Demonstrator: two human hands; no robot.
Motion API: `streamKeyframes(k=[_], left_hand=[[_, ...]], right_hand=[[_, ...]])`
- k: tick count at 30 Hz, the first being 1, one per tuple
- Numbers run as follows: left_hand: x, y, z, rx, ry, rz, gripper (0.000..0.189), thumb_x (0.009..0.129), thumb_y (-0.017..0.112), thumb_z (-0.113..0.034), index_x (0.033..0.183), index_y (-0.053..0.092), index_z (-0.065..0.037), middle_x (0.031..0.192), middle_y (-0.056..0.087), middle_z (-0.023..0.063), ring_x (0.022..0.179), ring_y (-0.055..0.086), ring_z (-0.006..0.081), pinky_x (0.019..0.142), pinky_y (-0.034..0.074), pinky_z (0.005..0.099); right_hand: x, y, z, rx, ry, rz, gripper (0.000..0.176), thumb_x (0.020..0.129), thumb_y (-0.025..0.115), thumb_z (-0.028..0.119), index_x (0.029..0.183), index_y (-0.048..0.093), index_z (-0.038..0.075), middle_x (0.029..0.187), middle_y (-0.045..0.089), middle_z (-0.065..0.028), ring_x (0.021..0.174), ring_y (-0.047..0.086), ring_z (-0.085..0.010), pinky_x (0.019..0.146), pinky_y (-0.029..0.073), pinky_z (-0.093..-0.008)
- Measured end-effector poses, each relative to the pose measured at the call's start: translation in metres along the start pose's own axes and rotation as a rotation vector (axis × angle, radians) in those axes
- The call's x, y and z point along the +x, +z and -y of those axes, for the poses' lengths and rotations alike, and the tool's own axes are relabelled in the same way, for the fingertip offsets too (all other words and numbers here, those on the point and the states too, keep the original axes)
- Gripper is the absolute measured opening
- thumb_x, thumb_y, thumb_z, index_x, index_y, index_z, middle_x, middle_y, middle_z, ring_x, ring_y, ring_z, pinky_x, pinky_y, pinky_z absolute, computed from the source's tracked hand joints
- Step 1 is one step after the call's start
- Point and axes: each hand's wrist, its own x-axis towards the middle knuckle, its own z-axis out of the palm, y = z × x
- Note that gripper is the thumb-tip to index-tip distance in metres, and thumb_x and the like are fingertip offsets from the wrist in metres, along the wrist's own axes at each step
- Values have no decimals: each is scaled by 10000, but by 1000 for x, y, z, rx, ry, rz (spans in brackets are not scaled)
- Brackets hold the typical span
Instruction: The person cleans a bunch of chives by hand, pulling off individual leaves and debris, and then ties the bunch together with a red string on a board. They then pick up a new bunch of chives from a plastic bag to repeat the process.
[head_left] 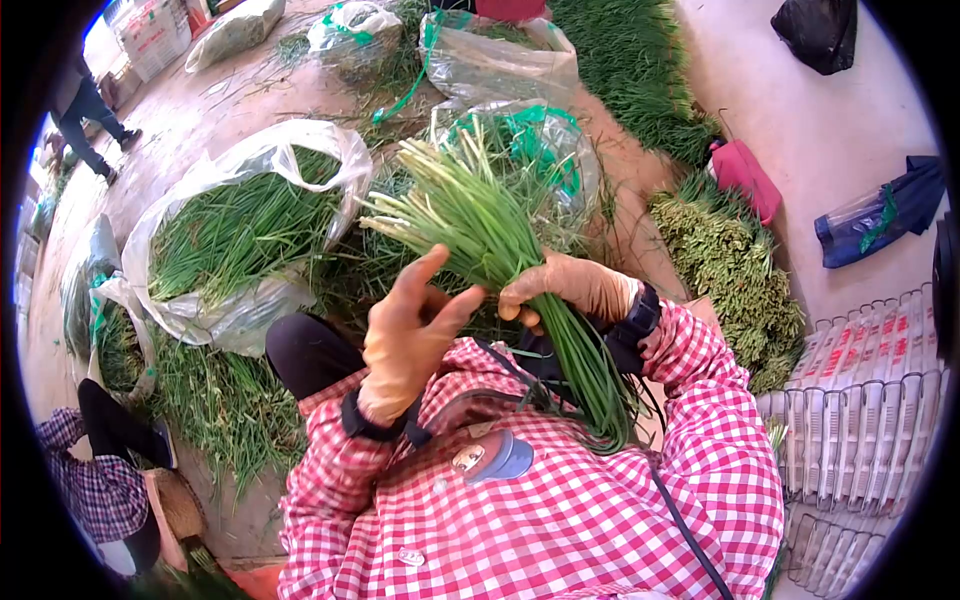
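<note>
My right hand (573, 287), in a tan glove, is wrapped round the middle of a bunch of chives (490, 220). The pale cut ends fan out to the upper left, and the long green leaves hang down over my checked sleeve and lap. My left hand (405, 335), also gloved, is raised just left of the bunch with thumb and forefinger spread apart. Its fingertips come close to the stems; whether they touch cannot be made out. Beyond the bunch, a clear plastic bag (585, 165) with green trim stands among loose leaves.
An open plastic bag of chives (240, 230) stands to the left, loose greens (220, 400) below it. Neatly laid bundles (730, 285) lie right, near stacked white crates (860, 430). A co-worker in a checked sleeve (95, 480) sits lower left; another person (85, 115) stands farther back.
</note>
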Motion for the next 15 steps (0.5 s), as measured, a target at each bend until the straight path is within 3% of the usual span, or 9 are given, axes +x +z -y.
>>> streamKeyframes(k=[3,4,6,8,11,13,15], left_hand=[[7,9,4,367,135,43,309,822,709,-134,1046,546,3,632,617,80,524,579,121,490,447,265],[8,12,11,326,142,14,281,801,715,-231,902,541,-36,596,579,93,523,592,276,486,454,350],[4,12,21,354,165,14,234,818,694,-213,876,550,-37,597,585,95,535,605,281,486,455,365],[-1,8,18,349,145,18,171,849,655,-158,802,565,-20,600,614,106,532,633,254,461,474,343],[-11,-16,-32,-437,-510,204,126,856,604,-77,785,612,27,613,637,116,486,610,160,447,464,247],[-22,-33,-45,-474,-508,217,119,831,565,-60,756,591,28,608,635,129,439,595,171,389,452,247],[-40,-55,-44,-486,-492,186,116,788,561,-70,706,537,9,619,639,153,409,571,155,340,415,242]], right_hand=[[8,11,-18,54,-51,74,334,757,722,197,1027,614,33,866,650,-63,692,605,-121,590,493,-239],[9,15,-22,94,-93,103,354,752,729,204,1038,607,33,871,649,-63,699,605,-121,602,496,-240],[5,22,-24,191,-139,120,423,760,730,228,1097,579,23,906,645,-75,775,607,-130,695,505,-265],[24,26,-44,342,-310,211,411,784,706,255,1095,582,17,921,640,-89,818,604,-147,744,498,-284],[39,29,-46,489,-409,506,478,832,647,318,1169,543,-5,1005,635,-126,933,611,-210,849,491,-339],[40,28,-56,577,-309,392,522,841,635,335,1210,513,-14,1052,631,-140,975,613,-231,874,494,-355],[48,25,-64,629,-287,477,576,834,654,312,1257,464,-30,1101,619,-155,986,622,-234,885,502,-367]])
